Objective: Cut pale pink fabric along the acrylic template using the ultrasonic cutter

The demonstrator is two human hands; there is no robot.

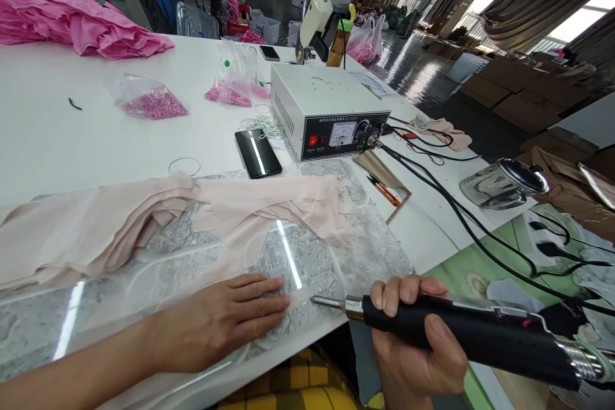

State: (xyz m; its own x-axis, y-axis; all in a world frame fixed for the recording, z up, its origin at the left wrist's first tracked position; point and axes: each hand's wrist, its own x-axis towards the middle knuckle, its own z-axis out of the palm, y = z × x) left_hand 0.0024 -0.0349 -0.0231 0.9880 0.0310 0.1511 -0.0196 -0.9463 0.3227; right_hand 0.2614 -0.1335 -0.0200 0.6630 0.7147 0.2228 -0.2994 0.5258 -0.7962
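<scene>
My left hand lies flat, fingers stretched out, pressing a thin pale-pink cloth piece onto the clear-covered grey mat. Past its fingertips a small end of the cloth shows; the rest is partly under the hand. My right hand is wrapped around a black handheld ultrasonic welding gun. The gun's metal tip points left and is at the cloth's end; I cannot tell whether it touches. Just beyond lie loose pale-pink cut pieces, with a thicker stack of cloth at the left.
The welder's power box stands behind, beside a black phone. Black cables run from it to the right. An orange cutter, a lidded glass jug, pink-filled bags and bright pink fabric lie around the table.
</scene>
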